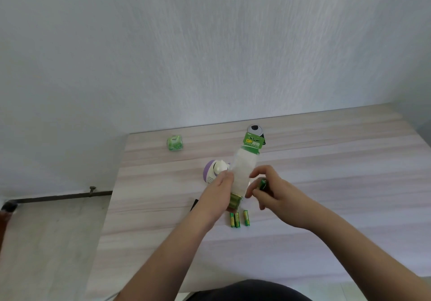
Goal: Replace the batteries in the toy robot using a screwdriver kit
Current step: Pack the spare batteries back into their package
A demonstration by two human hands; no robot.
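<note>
1. Nearest me, both forearms reach out over the pale wood-grain table (326, 207).
2. Three loose green-and-yellow batteries (238, 219) lie side by side on the table, just near of the hands.
3. Left hand (220, 192) grips a battery pack (243, 172), fingers curled round its lower part; the pack is tilted, its green card top pointing far-right.
4. Right hand (271, 189) pinches one green battery (263, 184) just right of the pack.
5. Toy robot (215, 172), white and purple, sits on the table just far-left of the left hand, partly hidden by it.
6. Small green cube-like packet (175, 143) rests far-left, well apart.
7. Round black-and-white item (255, 130) sits far, behind the pack top; can't tell what it is.
8. Dark flat thing (194, 204) peeks out left of the left wrist, mostly hidden.
</note>
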